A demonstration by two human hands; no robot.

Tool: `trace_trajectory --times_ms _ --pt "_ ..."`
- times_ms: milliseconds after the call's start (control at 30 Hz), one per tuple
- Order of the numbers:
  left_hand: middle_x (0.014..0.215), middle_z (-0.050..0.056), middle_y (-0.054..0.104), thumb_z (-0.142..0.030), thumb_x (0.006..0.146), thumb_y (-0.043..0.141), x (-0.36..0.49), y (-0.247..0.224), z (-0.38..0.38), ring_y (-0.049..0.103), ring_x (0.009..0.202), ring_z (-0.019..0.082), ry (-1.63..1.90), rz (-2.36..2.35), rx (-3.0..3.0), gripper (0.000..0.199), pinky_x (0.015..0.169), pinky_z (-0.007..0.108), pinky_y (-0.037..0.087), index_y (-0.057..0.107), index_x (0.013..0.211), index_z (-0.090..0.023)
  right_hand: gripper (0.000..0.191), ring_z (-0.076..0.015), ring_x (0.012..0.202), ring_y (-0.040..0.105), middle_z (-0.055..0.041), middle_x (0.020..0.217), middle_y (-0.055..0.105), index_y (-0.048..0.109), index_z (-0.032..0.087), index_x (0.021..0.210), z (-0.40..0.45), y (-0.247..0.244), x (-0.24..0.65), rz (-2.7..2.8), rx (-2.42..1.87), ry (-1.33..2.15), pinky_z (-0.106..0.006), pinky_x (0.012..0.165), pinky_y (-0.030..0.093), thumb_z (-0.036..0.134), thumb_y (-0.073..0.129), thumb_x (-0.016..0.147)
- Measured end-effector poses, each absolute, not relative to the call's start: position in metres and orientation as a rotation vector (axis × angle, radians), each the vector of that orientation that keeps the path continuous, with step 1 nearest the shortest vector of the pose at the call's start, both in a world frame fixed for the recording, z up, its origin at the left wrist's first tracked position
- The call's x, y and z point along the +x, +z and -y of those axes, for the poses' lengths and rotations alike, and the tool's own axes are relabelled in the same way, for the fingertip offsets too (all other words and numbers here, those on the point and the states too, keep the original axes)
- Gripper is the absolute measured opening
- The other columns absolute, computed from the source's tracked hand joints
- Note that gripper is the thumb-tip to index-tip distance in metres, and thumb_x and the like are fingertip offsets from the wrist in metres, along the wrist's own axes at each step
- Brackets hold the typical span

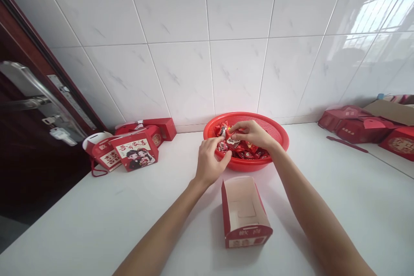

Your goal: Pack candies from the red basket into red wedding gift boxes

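A red plastic basket (280,131) stands against the tiled wall, with wrapped candies (249,150) in shiny red packaging inside it. My right hand (254,133) reaches over the basket, its fingers bent and pinched on a red-wrapped candy (230,134). At the basket's left rim is my left hand (211,158), fingers stretched toward the candies and thumb apart; no held thing shows in it. Between my forearms sits an open red gift box (248,231) without contents, its pale inside facing up.
Several red gift boxes and bags (137,151) stand at the left, beside a dark door with a metal handle (42,95). More red boxes (362,129) and a brown carton (393,111) are at the right, near a thin dark-red strip (347,144) on the white table (113,220).
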State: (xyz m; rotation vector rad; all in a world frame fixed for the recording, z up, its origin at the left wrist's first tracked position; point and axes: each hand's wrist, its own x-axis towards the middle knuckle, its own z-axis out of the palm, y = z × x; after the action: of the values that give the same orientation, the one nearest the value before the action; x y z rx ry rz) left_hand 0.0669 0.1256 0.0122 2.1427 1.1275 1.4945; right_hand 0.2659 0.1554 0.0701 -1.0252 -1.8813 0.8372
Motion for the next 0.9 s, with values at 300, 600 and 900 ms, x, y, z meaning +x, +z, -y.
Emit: trace_trajectory --times_ms 300,600,900 --pt "0.11 0.007 0.071 -0.027 0.078 0.073 0.083 0.013 -0.137 0.067 0.091 0.021 1.441 -1.012 1.888 0.041 0.084 0.033 0.054 0.061 0.116 -0.023 0.028 -0.0219 0.09 0.068 -0.0073 0.095 0.074 0.075 0.015 0.091 -0.151 0.072 0.261 1.74 -0.987 0.882 -0.035 0.081 0.053 0.04 0.075 0.077" --pt "0.089 0.002 0.074 -0.038 0.084 0.073 0.082 0.01 -0.137 0.065 0.074 0.017 1.514 -0.93 1.872 0.021 0.076 0.03 0.053 0.069 0.097 -0.023 0.025 -0.0201 0.083 0.067 -0.0075 0.093 0.073 0.074 0.015 0.086 -0.155 0.069 0.26 1.737 -1.016 0.879 -0.032 0.073 0.053 0.038 0.075 0.076" --pt "0.093 0.005 0.075 -0.044 0.084 0.073 0.08 0.02 -0.138 0.068 0.08 0.018 1.489 -0.875 1.589 0.028 0.077 0.029 0.055 0.07 0.096 -0.019 0.016 -0.0169 0.071 0.066 -0.0061 0.087 0.071 0.069 0.016 0.083 -0.152 0.072 0.259 1.544 -1.123 0.798 -0.031 0.066 0.056 0.03 0.069 0.076"
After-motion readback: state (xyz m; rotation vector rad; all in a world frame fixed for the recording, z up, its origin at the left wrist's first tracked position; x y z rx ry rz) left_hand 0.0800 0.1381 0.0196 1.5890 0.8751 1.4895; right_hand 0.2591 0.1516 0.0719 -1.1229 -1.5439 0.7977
